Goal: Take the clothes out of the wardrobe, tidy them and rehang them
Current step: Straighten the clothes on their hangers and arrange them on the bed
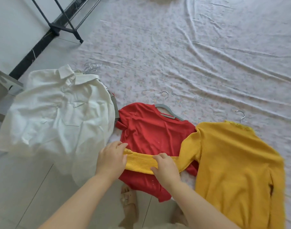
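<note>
Nearest of all, a sandalled foot stands on the tiled floor, just below the hem of the red top, which serves as the marker for everything else.

Over the lower part of the red top, both hands are on one sleeve of the yellow sweater. The left hand has its grip closed on the cuff end, at the red top's left edge. The right hand has its grip curled over the sleeve further along, toward the red top's right edge. Between them the sleeve runs crosswise, lying on the red top, and past the right hand it bends up to the shoulder.

The sweater's body lies to the right of the red top, touching its right side. To fold home, I judge the sleeve must travel rightward, away from the left hand. The right hand is nearer the body and looks the natural pivot.

Left of the red top a white shirt lies spread out. A grey hanger pokes from the red top's neckline, and the sweater's own hook shows off to the right of that.

Farther up and left of the red top sits a bunch of spare hooks on the floral sheet, then a black rack frame.
</note>
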The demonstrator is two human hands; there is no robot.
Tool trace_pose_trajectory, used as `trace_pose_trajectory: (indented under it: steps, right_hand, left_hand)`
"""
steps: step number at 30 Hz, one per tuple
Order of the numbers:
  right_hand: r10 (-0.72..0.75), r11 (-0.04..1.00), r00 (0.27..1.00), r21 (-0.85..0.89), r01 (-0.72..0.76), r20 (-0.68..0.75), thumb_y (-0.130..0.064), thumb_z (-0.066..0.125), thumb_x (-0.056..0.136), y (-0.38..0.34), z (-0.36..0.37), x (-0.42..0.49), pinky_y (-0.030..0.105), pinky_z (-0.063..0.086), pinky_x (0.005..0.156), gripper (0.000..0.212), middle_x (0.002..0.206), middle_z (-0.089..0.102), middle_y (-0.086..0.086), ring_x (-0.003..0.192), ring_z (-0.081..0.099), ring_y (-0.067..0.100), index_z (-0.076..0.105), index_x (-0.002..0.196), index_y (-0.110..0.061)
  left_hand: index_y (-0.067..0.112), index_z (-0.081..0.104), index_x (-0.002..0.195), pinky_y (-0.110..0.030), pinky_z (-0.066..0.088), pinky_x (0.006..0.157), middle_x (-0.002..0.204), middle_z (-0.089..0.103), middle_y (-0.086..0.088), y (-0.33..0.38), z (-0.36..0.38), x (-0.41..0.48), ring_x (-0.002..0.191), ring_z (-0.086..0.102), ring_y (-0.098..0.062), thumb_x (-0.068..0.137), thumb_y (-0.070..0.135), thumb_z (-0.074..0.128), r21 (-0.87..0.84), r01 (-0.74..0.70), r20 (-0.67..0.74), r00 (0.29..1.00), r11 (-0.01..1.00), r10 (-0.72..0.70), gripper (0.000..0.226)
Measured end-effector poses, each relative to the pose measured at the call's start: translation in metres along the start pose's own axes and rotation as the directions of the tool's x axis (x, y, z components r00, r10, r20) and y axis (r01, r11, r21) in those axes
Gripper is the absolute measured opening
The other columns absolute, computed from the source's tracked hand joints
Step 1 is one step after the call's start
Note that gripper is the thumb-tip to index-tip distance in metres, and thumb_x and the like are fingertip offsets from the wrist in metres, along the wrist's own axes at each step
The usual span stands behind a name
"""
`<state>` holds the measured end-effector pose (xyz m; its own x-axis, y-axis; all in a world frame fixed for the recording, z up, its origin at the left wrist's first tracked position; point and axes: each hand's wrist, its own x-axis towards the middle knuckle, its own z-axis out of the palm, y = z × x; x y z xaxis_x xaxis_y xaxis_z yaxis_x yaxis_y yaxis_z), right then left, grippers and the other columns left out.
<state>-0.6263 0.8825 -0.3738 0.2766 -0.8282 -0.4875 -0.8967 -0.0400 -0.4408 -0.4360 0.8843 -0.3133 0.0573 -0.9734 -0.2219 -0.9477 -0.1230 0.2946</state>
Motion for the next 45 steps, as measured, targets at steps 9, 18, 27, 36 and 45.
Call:
trace_pose_trajectory:
  steps: [9, 18, 27, 36, 45]
  right_hand:
    - [0.056, 0.993, 0.996, -0.099, -0.062, -0.063, -0.02, 0.056, 0.089, -0.014, 0.077, 0.06, 0.032, 0.037, 0.097, 0.062, 0.142, 0.039, -0.002, 0.122, 0.041, 0.021, 0.027, 0.144, -0.021]
    - [0.026, 0.999, 0.988, -0.023, -0.03, -0.153, -0.01, 0.057, 0.085, 0.005, 0.077, 0.015, 0.033, 0.039, 0.073, 0.028, 0.097, 0.059, 0.002, 0.091, 0.052, 0.025, 0.067, 0.109, -0.02]
    - [0.231, 0.971, 0.951, 0.115, -0.211, -0.205, -0.011, 0.048, 0.09, 0.065, 0.0, -0.118, 0.015, 0.031, 0.071, 0.019, 0.109, 0.052, -0.005, 0.097, 0.046, 0.012, 0.062, 0.099, -0.021]
    - [0.396, 0.915, 0.918, -0.084, -0.395, -0.012, -0.005, 0.045, 0.086, 0.104, 0.001, -0.203, 0.031, 0.038, 0.095, 0.054, 0.136, 0.039, -0.003, 0.123, 0.04, 0.021, 0.041, 0.135, -0.028]
    - [0.33, 0.942, 0.937, 0.106, -0.319, -0.115, -0.022, 0.05, 0.093, 0.074, -0.002, -0.197, 0.031, 0.038, 0.093, 0.04, 0.129, 0.046, 0.001, 0.12, 0.042, 0.02, 0.046, 0.132, -0.019]
  left_hand:
    - [0.013, 0.067, 0.108, -0.042, 0.048, 0.078, 0.104, 0.065, -0.005, -0.053, 0.04, 0.01, 0.095, 0.062, -0.028, 0.071, 0.013, 0.073, -0.064, -0.019, 0.008, 1.0, 0.998, 0.019, 0.037]
    - [0.014, 0.065, 0.111, -0.039, 0.042, 0.085, 0.107, 0.063, -0.002, -0.045, 0.049, -0.009, 0.101, 0.058, -0.026, 0.077, 0.014, 0.068, -0.098, -0.013, 0.053, 0.998, 0.995, 0.019, 0.035]
    - [0.009, 0.068, 0.106, -0.043, 0.047, 0.081, 0.101, 0.066, -0.005, 0.056, 0.01, -0.031, 0.095, 0.062, -0.026, 0.071, 0.009, 0.074, -0.128, -0.226, 0.047, 0.971, 0.966, 0.234, 0.035]
    - [0.006, 0.069, 0.104, -0.043, 0.048, 0.077, 0.101, 0.067, -0.01, 0.126, -0.003, -0.061, 0.093, 0.063, -0.031, 0.069, 0.007, 0.074, -0.068, -0.394, 0.009, 0.918, 0.917, 0.396, 0.036]
    - [0.004, 0.068, 0.104, -0.043, 0.05, 0.074, 0.096, 0.067, -0.011, 0.11, -0.022, -0.08, 0.086, 0.063, -0.033, 0.068, 0.005, 0.074, -0.002, -0.352, -0.008, 0.936, 0.936, 0.352, 0.036]
